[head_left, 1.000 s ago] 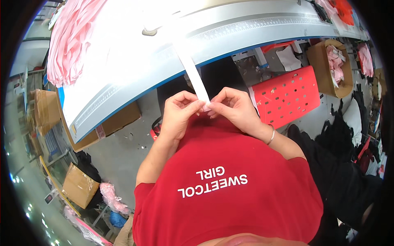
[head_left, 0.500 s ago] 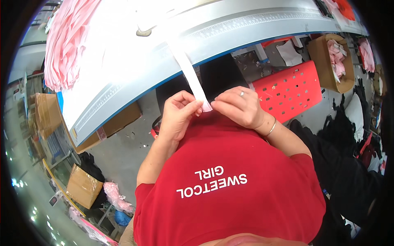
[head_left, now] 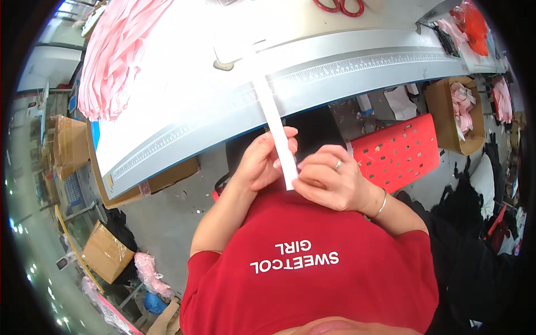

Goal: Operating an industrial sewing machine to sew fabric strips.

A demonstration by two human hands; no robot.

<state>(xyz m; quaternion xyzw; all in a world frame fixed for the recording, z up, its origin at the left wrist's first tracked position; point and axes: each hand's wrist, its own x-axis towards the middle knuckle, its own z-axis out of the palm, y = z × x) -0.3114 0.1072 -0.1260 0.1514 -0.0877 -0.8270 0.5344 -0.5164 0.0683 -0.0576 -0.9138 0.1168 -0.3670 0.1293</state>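
A white strip (head_left: 277,132) runs from the bright work table down past its front edge to my hands. My left hand (head_left: 262,159) holds the strip from the left, fingertips around its middle below the table edge. My right hand (head_left: 332,178) is at the strip's lower end, fingers curled and pinched at its right side. The table's edge carries a long ruler (head_left: 357,60). A heap of pink strips (head_left: 114,56) lies at the table's left, and red-handled scissors (head_left: 349,6) lie at the top. Glare hides part of the tabletop and the strip's far end.
Below the table are a red perforated panel (head_left: 399,153), a cardboard box (head_left: 449,111) with pink fabric, and more boxes (head_left: 109,251) on the left. Black material (head_left: 463,201) lies at the right. Pink bundles (head_left: 146,271) sit at lower left.
My right hand has moved down along with the strip's lower end, which now reaches lower. My left fingers have shifted up along the strip. The table appears lower in the picture.
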